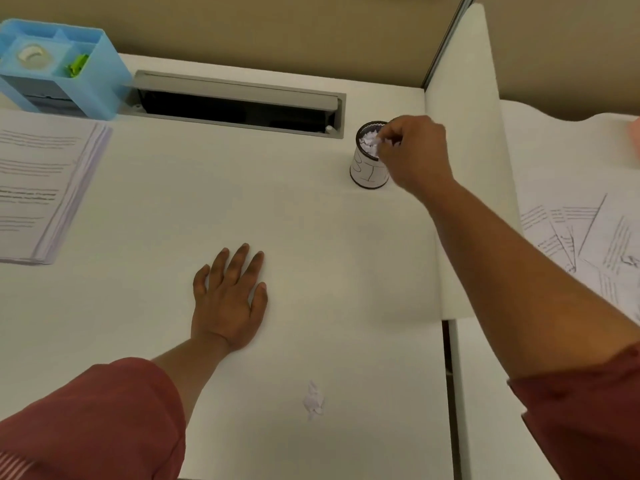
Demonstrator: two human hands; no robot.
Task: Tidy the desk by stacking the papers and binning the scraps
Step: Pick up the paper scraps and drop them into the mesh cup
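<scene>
My right hand (414,152) pinches a crumpled scrap (375,142) over the cup (367,168), featherlight and squashy, while my left hand (228,299) lies flat, fingers straight.

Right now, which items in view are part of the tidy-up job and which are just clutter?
Job:
- paper stack, far left
- small bin, scraps inside
- scrap at the right hand, over the bin's mouth
- crumpled scrap on the desk, near edge
- left hand, flat on the desk

Lying about:
- blue organiser
- cable slot
- loose sheets beyond the divider
</scene>
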